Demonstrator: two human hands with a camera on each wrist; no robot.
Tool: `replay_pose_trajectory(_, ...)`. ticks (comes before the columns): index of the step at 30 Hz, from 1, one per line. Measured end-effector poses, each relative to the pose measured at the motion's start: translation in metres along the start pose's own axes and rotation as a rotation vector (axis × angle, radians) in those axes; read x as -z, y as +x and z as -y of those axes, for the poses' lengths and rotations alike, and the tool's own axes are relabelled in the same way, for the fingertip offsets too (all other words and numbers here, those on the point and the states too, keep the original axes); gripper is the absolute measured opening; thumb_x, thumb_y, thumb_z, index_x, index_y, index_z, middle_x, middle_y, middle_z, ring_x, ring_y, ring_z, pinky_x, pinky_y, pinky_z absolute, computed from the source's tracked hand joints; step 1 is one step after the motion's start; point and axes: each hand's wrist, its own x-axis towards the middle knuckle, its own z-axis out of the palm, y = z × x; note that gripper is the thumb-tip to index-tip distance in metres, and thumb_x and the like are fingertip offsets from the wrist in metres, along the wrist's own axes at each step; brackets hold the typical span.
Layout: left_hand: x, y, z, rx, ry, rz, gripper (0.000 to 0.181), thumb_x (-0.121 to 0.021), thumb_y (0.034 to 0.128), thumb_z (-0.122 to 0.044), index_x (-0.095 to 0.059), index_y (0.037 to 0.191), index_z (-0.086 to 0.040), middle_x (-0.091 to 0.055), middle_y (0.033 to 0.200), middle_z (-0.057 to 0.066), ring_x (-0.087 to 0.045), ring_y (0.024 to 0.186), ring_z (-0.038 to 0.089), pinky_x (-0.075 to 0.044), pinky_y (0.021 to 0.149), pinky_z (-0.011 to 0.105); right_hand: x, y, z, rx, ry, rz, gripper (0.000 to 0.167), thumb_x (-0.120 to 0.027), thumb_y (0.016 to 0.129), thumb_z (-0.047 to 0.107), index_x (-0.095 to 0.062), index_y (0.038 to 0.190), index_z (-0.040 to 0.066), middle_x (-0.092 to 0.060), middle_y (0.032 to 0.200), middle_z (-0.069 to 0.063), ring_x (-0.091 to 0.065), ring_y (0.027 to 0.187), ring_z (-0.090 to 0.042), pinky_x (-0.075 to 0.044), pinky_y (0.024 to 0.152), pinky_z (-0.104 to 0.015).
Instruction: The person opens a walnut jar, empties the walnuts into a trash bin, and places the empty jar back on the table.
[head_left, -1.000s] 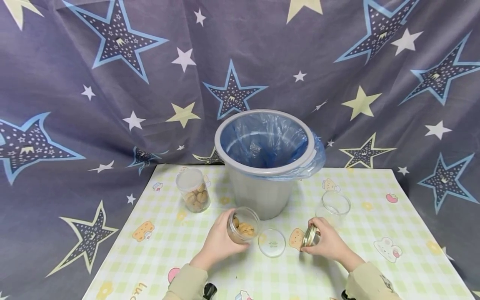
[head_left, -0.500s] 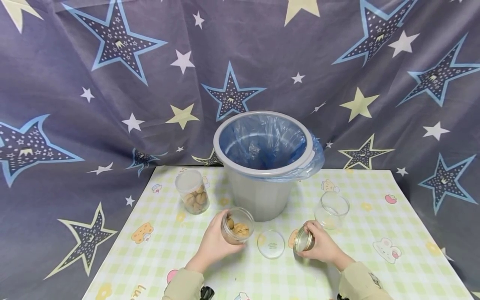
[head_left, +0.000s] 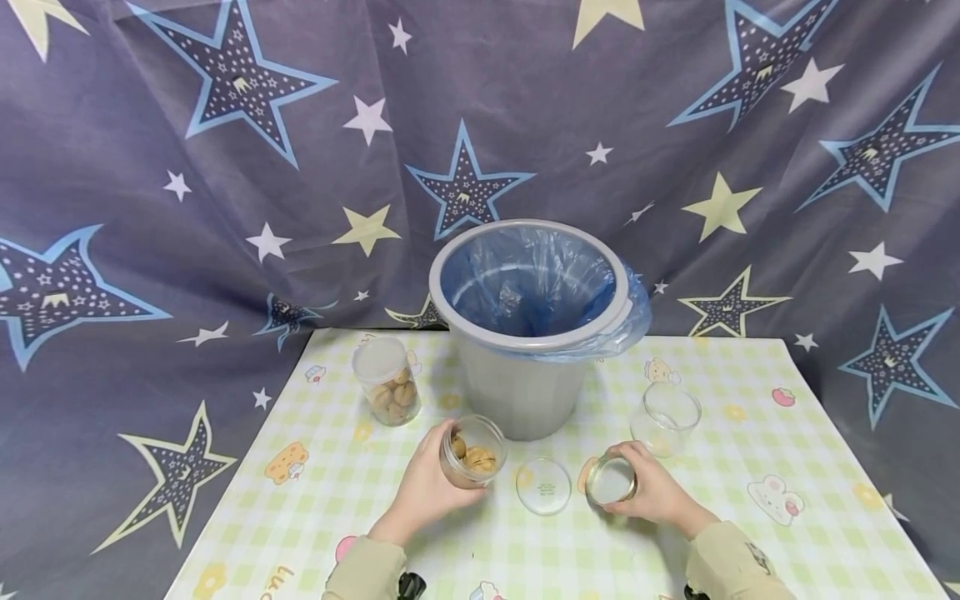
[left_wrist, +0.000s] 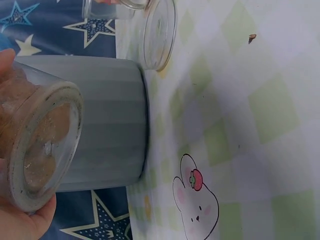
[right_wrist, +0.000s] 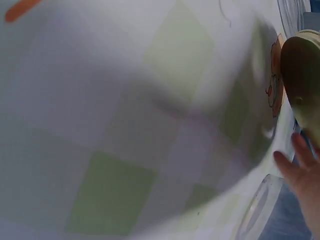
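Observation:
My left hand (head_left: 431,483) grips a clear jar (head_left: 472,479) around its side, tilted with its mouth up, just in front of the bin. Walnuts (head_left: 478,459) lie inside; the left wrist view shows the jar's base (left_wrist: 42,150). A small round gold-rimmed tin (head_left: 595,487) is pinched by its edge in my right hand (head_left: 654,489), its pale face turned up towards the head camera. Only part of this tin (right_wrist: 302,75) shows in the right wrist view; whether it is a tin or a deep lid is unclear. Between the hands lies a clear round lid (head_left: 543,486).
A grey bin (head_left: 521,392) with a blue liner (head_left: 528,287) stands behind the hands. Another walnut jar (head_left: 386,382), with a whitish top, is at the left. A clear container (head_left: 667,417) stands at the right. The checked table (head_left: 750,450) meets a star-patterned curtain (head_left: 637,100) behind.
The tin in my right hand has turned from edge-on to face up and moved slightly left. The walnut jar in my left hand has shifted a little left.

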Motion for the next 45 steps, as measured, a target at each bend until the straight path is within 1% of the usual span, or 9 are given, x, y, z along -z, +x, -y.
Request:
replay_pose_trajectory(6, 0.0, 0.0, 0.002, 0.01, 0.025, 0.005, 0.105, -0.092, 0.0548, -0.026, -0.035, 0.14, -0.002, -0.05, 0.132, 0.014, -0.051, 0.119, 0.035, -0.042, 0.099, 0.056, -0.001, -0.001, 0.001, 0.005, -0.103, 0.005, 0.08, -0.089, 0.056, 0.022, -0.052, 0.125, 0.004, -0.051, 0.119, -0.014, -0.053, 0.109, -0.036, -0.046, 0.09, -0.059)
replay_pose_trajectory(13, 0.001, -0.002, 0.003, 0.017, 0.031, 0.01, 0.105, -0.091, 0.0554, -0.028, -0.035, 0.14, -0.003, -0.05, 0.132, 0.013, -0.051, 0.119, 0.034, -0.043, 0.099, 0.056, -0.003, -0.002, 0.003, 0.033, -0.16, -0.003, 0.084, -0.09, 0.054, 0.022, -0.053, 0.126, 0.004, -0.055, 0.119, -0.016, -0.05, 0.11, -0.037, -0.044, 0.092, -0.06)
replay_pose_trajectory(24, 0.005, -0.004, 0.001, 0.037, 0.022, 0.023, 0.104, -0.09, 0.0565, -0.024, -0.034, 0.14, -0.001, -0.049, 0.135, 0.014, -0.048, 0.123, 0.036, -0.04, 0.101, 0.058, -0.005, -0.006, 0.001, -0.043, -0.133, 0.098, 0.091, -0.088, 0.056, 0.023, -0.046, 0.134, 0.006, -0.049, 0.124, -0.02, -0.042, 0.115, -0.04, -0.041, 0.092, -0.064)
replay_pose_trajectory(28, 0.007, -0.004, 0.002, 0.04, 0.018, 0.017, 0.105, -0.091, 0.0563, -0.024, -0.033, 0.141, -0.001, -0.048, 0.135, 0.013, -0.048, 0.123, 0.036, -0.04, 0.101, 0.059, 0.0, -0.004, 0.003, -0.049, -0.124, 0.094, 0.092, -0.089, 0.056, 0.027, -0.046, 0.134, 0.006, -0.047, 0.125, -0.021, -0.041, 0.117, -0.043, -0.041, 0.091, -0.067)
replay_pose_trajectory(31, 0.008, -0.003, 0.003, 0.049, 0.012, 0.007, 0.103, -0.091, 0.0563, -0.023, -0.034, 0.14, -0.003, -0.049, 0.135, 0.011, -0.048, 0.124, 0.035, -0.04, 0.101, 0.058, 0.006, -0.002, 0.007, -0.061, -0.106, 0.076, 0.088, -0.087, 0.061, 0.031, -0.046, 0.135, 0.006, -0.046, 0.128, -0.02, -0.039, 0.12, -0.045, -0.039, 0.092, -0.068)
replay_pose_trajectory(35, 0.009, -0.004, 0.003, 0.072, 0.005, -0.001, 0.102, -0.091, 0.0557, -0.024, -0.035, 0.139, -0.007, -0.049, 0.134, 0.008, -0.048, 0.123, 0.033, -0.041, 0.102, 0.056, 0.015, 0.0, 0.016, -0.029, -0.101, -0.006, 0.071, -0.079, 0.074, 0.033, -0.049, 0.132, 0.005, -0.048, 0.129, -0.021, -0.043, 0.12, -0.045, -0.041, 0.093, -0.065)
replay_pose_trajectory(38, 0.01, -0.004, 0.003, 0.078, -0.007, -0.013, 0.101, -0.091, 0.0553, -0.024, -0.036, 0.139, -0.009, -0.049, 0.134, 0.007, -0.049, 0.122, 0.032, -0.041, 0.102, 0.054, 0.023, 0.002, 0.025, 0.05, -0.109, -0.124, 0.055, -0.074, 0.08, 0.025, -0.054, 0.126, 0.002, -0.053, 0.125, -0.018, -0.052, 0.112, -0.04, -0.047, 0.09, -0.057)
replay_pose_trajectory(41, 0.011, -0.004, 0.003, 0.086, -0.024, -0.03, 0.101, -0.091, 0.0551, -0.022, -0.036, 0.139, -0.01, -0.049, 0.134, 0.006, -0.049, 0.122, 0.032, -0.041, 0.102, 0.053, 0.031, 0.007, 0.034, 0.143, -0.108, -0.266, 0.042, -0.073, 0.08, 0.012, -0.058, 0.118, 0.0, -0.059, 0.117, -0.014, -0.059, 0.102, -0.031, -0.051, 0.084, -0.047)
replay_pose_trajectory(45, 0.011, -0.006, 0.004, 0.095, -0.041, -0.043, 0.101, -0.091, 0.0545, -0.02, -0.037, 0.139, -0.01, -0.048, 0.135, 0.008, -0.048, 0.124, 0.032, -0.04, 0.103, 0.053, 0.044, 0.016, 0.043, 0.234, -0.094, -0.443, 0.036, -0.073, 0.075, 0.0, -0.062, 0.109, -0.001, -0.063, 0.109, -0.011, -0.06, 0.093, -0.024, -0.048, 0.083, -0.026)
